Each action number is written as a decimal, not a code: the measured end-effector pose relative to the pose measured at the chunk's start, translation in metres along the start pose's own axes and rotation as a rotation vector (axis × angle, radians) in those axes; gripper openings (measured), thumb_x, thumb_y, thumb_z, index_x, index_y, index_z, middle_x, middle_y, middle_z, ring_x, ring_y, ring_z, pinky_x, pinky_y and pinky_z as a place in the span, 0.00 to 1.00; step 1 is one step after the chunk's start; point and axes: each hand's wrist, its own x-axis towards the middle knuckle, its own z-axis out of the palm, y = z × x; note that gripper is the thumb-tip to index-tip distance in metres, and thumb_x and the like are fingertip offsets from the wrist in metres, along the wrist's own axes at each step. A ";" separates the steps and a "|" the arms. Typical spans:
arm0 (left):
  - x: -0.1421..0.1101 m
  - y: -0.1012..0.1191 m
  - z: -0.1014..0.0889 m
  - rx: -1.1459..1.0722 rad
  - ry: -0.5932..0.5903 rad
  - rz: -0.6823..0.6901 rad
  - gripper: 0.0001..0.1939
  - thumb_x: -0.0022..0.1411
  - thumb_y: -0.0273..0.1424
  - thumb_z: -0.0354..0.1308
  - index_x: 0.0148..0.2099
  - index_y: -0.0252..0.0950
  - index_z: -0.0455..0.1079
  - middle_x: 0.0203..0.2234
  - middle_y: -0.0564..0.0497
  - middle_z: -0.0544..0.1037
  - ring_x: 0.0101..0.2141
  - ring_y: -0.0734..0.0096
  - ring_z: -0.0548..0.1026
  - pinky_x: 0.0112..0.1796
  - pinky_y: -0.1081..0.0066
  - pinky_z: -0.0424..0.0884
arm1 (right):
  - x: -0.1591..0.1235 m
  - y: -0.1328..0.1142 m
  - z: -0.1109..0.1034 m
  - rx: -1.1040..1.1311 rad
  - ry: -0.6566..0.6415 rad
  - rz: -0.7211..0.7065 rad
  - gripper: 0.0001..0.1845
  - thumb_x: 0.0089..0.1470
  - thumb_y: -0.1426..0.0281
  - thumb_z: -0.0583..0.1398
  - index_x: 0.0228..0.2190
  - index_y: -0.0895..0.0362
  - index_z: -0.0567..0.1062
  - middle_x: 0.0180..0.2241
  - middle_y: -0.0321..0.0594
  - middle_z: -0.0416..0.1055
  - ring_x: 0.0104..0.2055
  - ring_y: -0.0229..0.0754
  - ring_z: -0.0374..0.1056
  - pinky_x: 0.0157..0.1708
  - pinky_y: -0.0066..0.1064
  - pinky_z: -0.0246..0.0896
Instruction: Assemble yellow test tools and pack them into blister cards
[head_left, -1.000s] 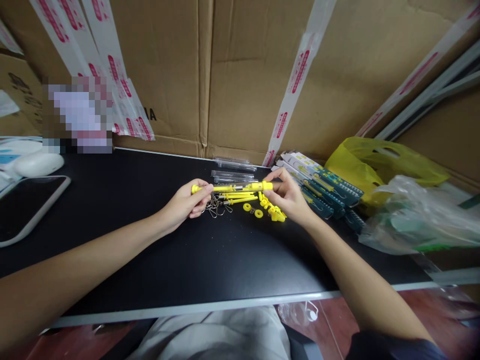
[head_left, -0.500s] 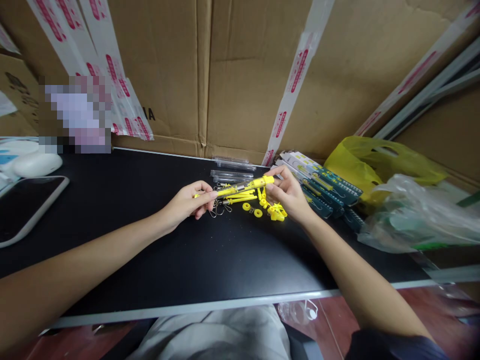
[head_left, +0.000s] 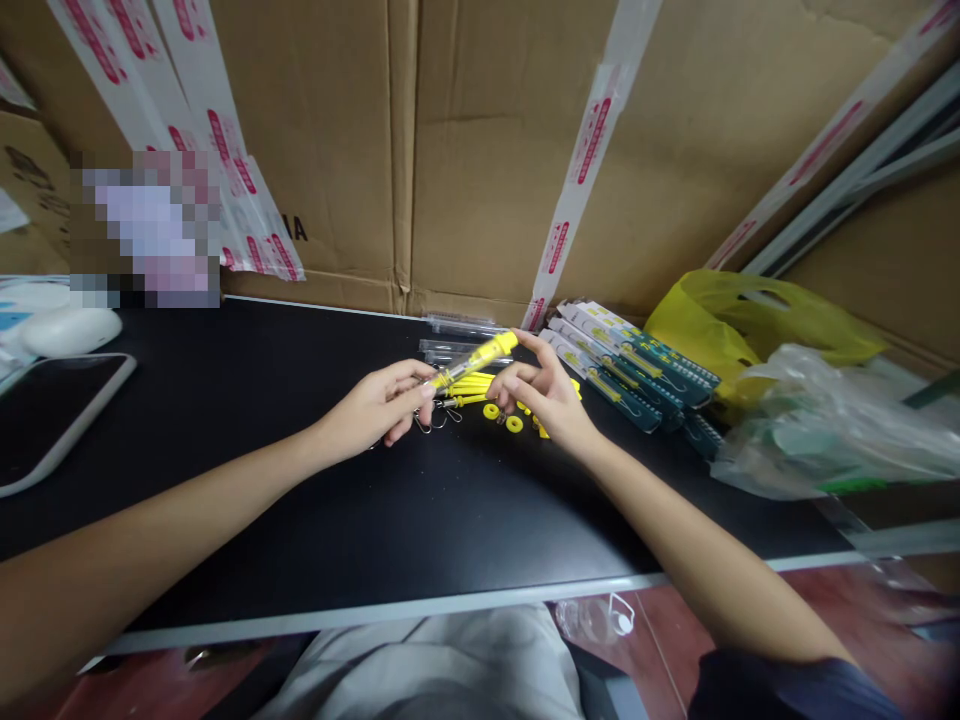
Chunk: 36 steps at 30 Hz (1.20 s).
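Cardboard (head_left: 487, 200) lettered "IA" behind a black tabletop (head_left: 375, 530); red tape labels (head_left: 595, 140) too small to read.
The left hand (head_left: 401, 400) pinches a tilted yellow spring scale (head_left: 480, 358) above the tabletop; the right hand (head_left: 546, 398) is loosely open at its upper end.

A slim clear tube (head_left: 469, 365) — yellow-ended — is held aslant

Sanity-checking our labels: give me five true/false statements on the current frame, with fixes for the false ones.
1. The left hand holds a yellow-ended clear tube. True.
2. Two yellow rings lie on the black tabletop. True.
3. The tube lies flat on the tabletop. False: the left hand holds the tube at a slant.
4. The phone lies right of the rings. False: the phone lies left of them.
5. A yellow bag is right of the rings. True.
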 end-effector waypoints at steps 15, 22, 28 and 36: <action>0.002 0.000 0.003 -0.141 0.287 0.058 0.07 0.64 0.36 0.50 0.37 0.38 0.59 0.17 0.61 0.67 0.12 0.84 0.58 0.12 0.82 0.54 | 0.001 0.009 0.030 -1.118 -0.418 -0.435 0.09 0.61 0.68 0.57 0.40 0.58 0.75 0.37 0.43 0.72 0.40 0.42 0.67 0.40 0.32 0.62; 0.005 -0.004 -0.003 -0.164 0.457 0.159 0.09 0.65 0.38 0.50 0.37 0.38 0.59 0.18 0.61 0.67 0.12 0.83 0.59 0.12 0.82 0.54 | 0.029 0.000 0.078 -1.474 -0.633 -0.558 0.14 0.65 0.72 0.51 0.40 0.62 0.76 0.36 0.48 0.73 0.42 0.47 0.67 0.37 0.37 0.59; 0.007 -0.004 -0.006 -0.185 0.513 0.187 0.08 0.65 0.37 0.50 0.37 0.38 0.59 0.17 0.61 0.67 0.12 0.82 0.59 0.12 0.81 0.54 | 0.039 0.001 0.105 -1.577 -0.685 -0.624 0.16 0.63 0.79 0.48 0.36 0.65 0.76 0.33 0.50 0.75 0.39 0.48 0.69 0.33 0.37 0.58; 0.006 -0.004 -0.005 -0.189 0.536 0.211 0.08 0.66 0.38 0.50 0.37 0.39 0.59 0.17 0.62 0.66 0.12 0.82 0.59 0.13 0.80 0.55 | 0.040 -0.002 0.082 -1.112 -0.398 -0.234 0.02 0.56 0.74 0.57 0.33 0.58 0.72 0.31 0.39 0.74 0.33 0.38 0.68 0.32 0.28 0.57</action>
